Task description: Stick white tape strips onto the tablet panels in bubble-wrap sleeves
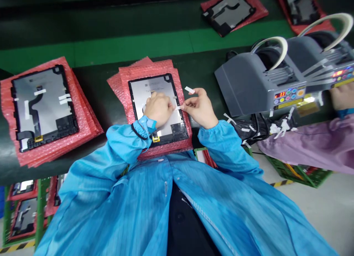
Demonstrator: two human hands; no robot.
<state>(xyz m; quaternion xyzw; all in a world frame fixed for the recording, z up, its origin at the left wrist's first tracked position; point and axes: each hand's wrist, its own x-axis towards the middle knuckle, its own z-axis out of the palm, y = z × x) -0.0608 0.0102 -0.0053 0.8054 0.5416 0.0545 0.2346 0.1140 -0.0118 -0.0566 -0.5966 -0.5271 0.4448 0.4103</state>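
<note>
The right hand (201,108) pinches a short white tape strip (177,108) at the edge of a black-framed silver panel (166,130), likely for control; the left hand (159,108), grip unclear, perhaps steadies the panel.

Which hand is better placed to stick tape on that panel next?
Probably the right hand: it pinches a white strip at the edge of the panel and carries a second strip. The left hand covers the panel's middle.

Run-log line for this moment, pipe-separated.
left hand: over flat panel | right hand: pinching white strip at panel's right edge, second strip above | panel: on red bubble wrap | right: nearer grey machine
</note>
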